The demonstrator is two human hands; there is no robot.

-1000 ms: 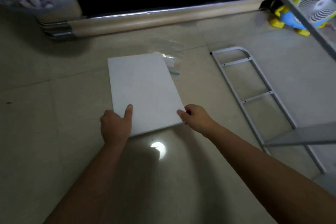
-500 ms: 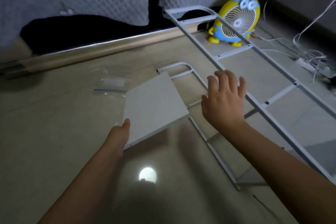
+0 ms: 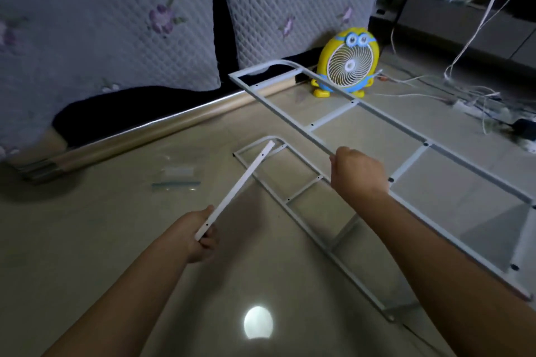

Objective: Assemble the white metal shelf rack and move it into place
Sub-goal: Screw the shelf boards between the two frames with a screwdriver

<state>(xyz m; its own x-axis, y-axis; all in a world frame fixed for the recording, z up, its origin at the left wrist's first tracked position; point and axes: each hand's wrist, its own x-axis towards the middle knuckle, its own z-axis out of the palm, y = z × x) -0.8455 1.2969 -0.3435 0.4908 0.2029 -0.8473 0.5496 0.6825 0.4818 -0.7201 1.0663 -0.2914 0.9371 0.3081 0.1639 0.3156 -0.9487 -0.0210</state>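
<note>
as the lot stands part-built on the tiled floor, items run left to right; grey quilted bed cover with purple flowers [image 3: 101, 23], hanging over a wooden bed rail [image 3: 145, 136]; clear plastic bag of small fittings [image 3: 177, 177], flat on the floor, well apart from both hands; left hand [image 3: 203, 236], fingers curled round the near end of a white flat metal shelf panel [image 3: 240, 185], which shows only as a thin edge with small holes and slants up and away toward the frames; white ladder-shaped metal side frame [image 3: 303, 190], lying flat on the floor between the arms, its rounded end just beyond the panel's far tip; whether tip and frame touch cannot be told; right hand [image 3: 358, 174], closed round the near rail of a second white ladder-shaped side frame [image 3: 290, 122], held raised and tilted above the floor; a pale sheet seems to sit at that frame's far right end, unclear; yellow cartoon-faced desk fan [image 3: 346, 64], upright behind the raised frame; white cables and power strip [image 3: 464, 101], loose on the floor at far right.

step in hand, judged: bringing a shelf panel to the raised side frame for fitting; rack far from finished. next move calls for lining the panel's edge holes with the holes by a crossbar while steadying the frame, then fetching fittings from the bag.
</note>
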